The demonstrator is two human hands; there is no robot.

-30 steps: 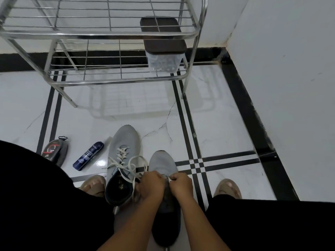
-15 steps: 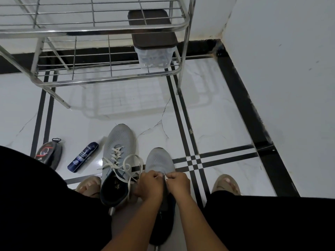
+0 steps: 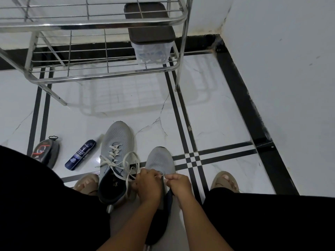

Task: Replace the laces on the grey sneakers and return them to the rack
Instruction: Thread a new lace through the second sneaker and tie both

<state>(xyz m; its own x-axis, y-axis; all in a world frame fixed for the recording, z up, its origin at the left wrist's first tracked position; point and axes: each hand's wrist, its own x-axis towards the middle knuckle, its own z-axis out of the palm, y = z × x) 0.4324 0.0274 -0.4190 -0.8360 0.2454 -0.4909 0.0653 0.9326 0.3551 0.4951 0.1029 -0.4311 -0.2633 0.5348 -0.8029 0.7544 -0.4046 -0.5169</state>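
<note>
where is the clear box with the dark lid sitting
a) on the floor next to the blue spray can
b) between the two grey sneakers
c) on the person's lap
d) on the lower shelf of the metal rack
d: the clear box with the dark lid stands on the wire lower shelf of the metal rack, at its right end, well behind the sneakers.

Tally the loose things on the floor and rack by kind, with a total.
Grey sneakers: 2, one lying laced, one under both hands
Spray can: 1
Shoe polish sponge: 1
Lidded plastic box on the rack: 1
Total: 5
</note>
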